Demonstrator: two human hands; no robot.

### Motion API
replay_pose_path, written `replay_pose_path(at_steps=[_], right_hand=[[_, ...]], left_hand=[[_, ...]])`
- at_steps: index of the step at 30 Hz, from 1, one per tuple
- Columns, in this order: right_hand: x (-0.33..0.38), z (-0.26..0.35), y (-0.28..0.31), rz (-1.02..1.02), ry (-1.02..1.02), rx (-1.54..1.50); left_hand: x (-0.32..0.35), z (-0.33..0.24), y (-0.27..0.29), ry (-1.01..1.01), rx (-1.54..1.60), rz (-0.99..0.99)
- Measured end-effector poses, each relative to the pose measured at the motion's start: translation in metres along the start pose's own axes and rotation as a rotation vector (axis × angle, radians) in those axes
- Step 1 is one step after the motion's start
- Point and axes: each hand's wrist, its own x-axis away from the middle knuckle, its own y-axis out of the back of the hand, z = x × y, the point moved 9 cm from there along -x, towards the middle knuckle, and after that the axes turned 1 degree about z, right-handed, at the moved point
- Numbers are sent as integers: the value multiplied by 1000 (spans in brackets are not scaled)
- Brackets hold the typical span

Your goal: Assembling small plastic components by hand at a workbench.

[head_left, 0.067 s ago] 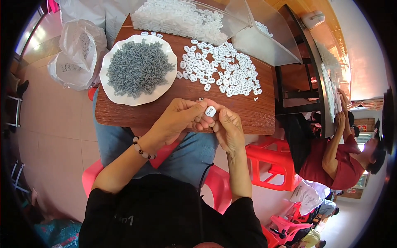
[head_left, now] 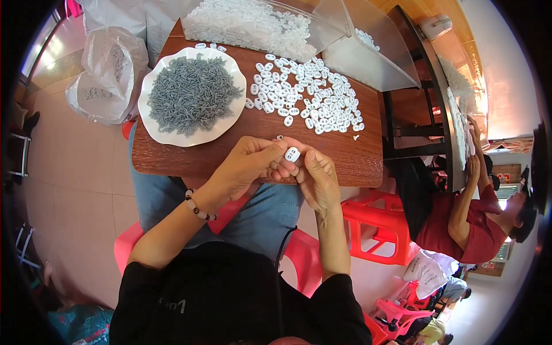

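Over the near edge of the brown wooden surface (head_left: 345,158), the left hand (head_left: 244,167) and the right hand (head_left: 316,178) are meeting fingertip to fingertip; between them they are pinching a small white oval piece (head_left: 292,154), the grip of each hand closed on it from its own side, so the piece is sitting just above the surface's front edge, in front of the person's knees; a beaded bracelet (head_left: 198,208) is circling the left wrist; farther back on the surface, a white scalloped plate (head_left: 167,135) is carrying a heap of small grey metal parts (head_left: 192,95), and to its right a loose scatter of white oval pieces (head_left: 307,98) is lying spread across the wood, well apart from the hands; behind that, a clear plastic bin (head_left: 368,54) is holding many more white pieces; a plastic sack (head_left: 106,75) is standing on the floor at the left; at the right, another person in a red shirt (head_left: 460,224) is working at a neighbouring table.
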Motion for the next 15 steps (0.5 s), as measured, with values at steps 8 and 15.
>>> replay_pose_path(at_steps=[8, 15], right_hand=[[-3, -5, 6, -12, -21, 28], [-5, -4, 4, -12, -36, 81]], left_hand=[[-4, 5, 5, -54, -49, -10], [-3, 2, 3, -71, -65, -13]])
